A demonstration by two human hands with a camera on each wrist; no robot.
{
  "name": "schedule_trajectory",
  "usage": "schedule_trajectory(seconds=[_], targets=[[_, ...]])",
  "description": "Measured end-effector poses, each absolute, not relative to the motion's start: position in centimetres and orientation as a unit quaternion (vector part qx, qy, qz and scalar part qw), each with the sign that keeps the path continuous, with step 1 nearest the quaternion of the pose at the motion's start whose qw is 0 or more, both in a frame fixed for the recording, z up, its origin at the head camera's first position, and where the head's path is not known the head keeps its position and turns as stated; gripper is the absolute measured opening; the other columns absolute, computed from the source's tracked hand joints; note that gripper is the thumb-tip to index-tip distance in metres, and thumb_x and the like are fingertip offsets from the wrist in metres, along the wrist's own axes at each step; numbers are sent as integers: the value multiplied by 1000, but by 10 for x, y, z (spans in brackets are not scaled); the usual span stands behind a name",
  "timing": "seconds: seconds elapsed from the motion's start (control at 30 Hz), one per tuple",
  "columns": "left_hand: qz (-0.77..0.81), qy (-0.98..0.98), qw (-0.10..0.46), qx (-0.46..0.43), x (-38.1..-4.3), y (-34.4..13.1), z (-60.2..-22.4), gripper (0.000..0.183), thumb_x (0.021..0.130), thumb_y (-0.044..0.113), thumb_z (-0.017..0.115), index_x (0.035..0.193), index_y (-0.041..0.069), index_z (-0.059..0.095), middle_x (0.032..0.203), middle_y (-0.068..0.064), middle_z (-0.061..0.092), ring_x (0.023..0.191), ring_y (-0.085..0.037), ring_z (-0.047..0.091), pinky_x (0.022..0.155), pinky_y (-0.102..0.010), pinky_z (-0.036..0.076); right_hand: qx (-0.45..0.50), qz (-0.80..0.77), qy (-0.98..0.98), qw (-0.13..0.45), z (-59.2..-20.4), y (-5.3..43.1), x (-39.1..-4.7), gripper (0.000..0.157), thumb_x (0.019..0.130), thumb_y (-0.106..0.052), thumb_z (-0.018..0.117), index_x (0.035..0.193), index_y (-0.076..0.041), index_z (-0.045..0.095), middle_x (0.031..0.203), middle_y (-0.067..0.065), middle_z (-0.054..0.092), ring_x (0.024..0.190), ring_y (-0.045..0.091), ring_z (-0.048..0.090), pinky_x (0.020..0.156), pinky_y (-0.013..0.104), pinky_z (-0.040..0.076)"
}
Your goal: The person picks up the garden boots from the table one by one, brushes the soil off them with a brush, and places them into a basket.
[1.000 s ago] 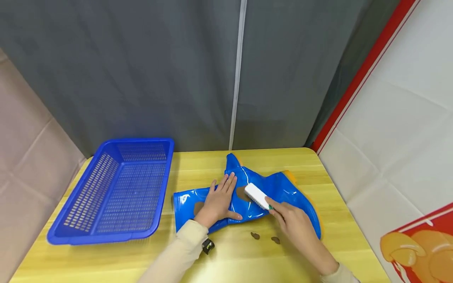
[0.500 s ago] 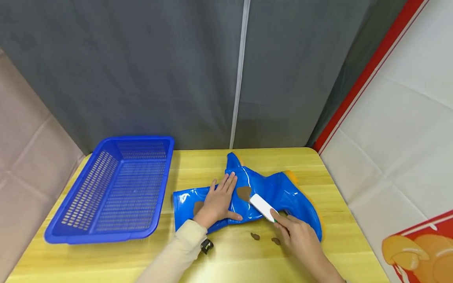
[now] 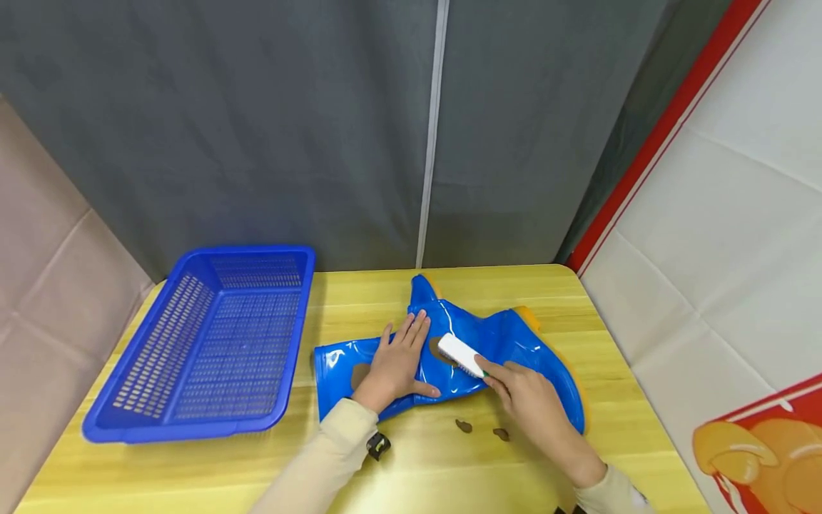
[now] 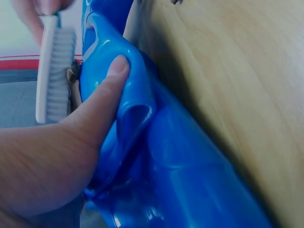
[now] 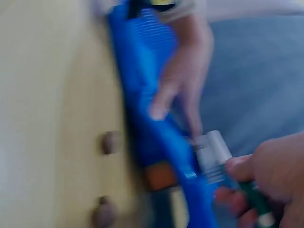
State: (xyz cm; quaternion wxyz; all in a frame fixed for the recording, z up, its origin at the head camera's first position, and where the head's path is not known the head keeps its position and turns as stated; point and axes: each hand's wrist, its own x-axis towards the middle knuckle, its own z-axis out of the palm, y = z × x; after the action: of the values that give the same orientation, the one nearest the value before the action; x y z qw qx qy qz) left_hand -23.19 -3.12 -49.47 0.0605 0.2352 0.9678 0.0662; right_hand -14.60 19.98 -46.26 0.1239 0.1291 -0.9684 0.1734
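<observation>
Blue glossy rain boots [image 3: 526, 348] with yellow-orange soles lie on their side on the table, overlapping. My left hand [image 3: 393, 368] rests flat with spread fingers on the boot shaft; its thumb [image 4: 118, 66] presses the blue surface in the left wrist view. A brown mud patch [image 3: 439, 348] lies just right of those fingers, and another brown patch [image 3: 359, 375] shows left of the hand. With the index finger stretched along it, my right hand [image 3: 529, 400] grips a scrub brush [image 3: 459, 354] by its green handle [image 5: 256, 202]. The brush's bristles face down onto the mud patch, partly covering it.
A blue plastic basket [image 3: 244, 357] with slatted walls stands on the left of the wooden table [image 3: 437, 471]. Two small brown clumps [image 3: 463, 426] lie before the boots. A grey curtain [image 3: 257, 143] hangs behind the table.
The brush in my right hand has moved down and right off the patch, then back up and left onto it. My left hand and the boots stay in place.
</observation>
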Motion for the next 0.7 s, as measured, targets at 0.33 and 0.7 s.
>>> schedule_trajectory(seconds=[0.33,0.7], targets=[[60,966,52,245,-233,-33,-498,131,65,79,68,160,13,7,170,-3,3,158,-25,5,126,-56,12,95,151,-977,115,-469,199,-126,41,85,-19,78,124,-30,70,66,-12,56,55,0,35,52,15,31],[66,965,56,246,-233,-33,-498,130,66,77,69,160,11,7,170,-5,3,158,-27,5,126,-57,13,93,184,-967,149,-478,222,-107,46,79,-10,82,120,-27,73,65,-12,56,57,-3,32,52,15,31]])
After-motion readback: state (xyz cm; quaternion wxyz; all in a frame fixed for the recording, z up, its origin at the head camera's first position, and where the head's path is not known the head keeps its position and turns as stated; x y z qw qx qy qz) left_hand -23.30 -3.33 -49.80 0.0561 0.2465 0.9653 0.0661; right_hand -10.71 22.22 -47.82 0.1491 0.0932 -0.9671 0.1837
